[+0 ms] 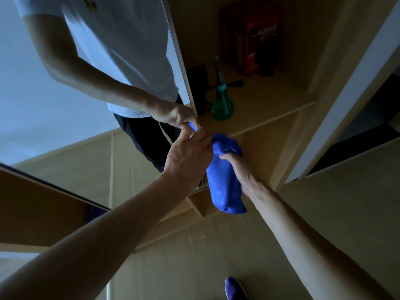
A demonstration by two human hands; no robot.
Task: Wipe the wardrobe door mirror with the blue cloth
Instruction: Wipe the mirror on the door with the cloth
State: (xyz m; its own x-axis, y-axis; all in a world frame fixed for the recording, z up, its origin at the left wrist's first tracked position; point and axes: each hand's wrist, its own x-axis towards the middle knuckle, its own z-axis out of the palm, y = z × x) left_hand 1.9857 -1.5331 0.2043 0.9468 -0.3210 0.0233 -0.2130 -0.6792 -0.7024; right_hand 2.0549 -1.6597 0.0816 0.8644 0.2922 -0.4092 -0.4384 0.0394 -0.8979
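The left hand (188,156) curls its fingers round the right edge of the tall mirrored wardrobe door (43,94), meeting its own reflection there. Just to its right, almost touching, the right hand (240,169) grips a bunched blue microfibre cloth (223,187), which hangs down below the fist, off the glass. Above both hands, a green translucent plastic spray bottle (221,105) stands on a pale wooden shelf (270,98), with a red cardboard box (249,35) farther back. Far below the right hand shows a blue shoe (234,287).
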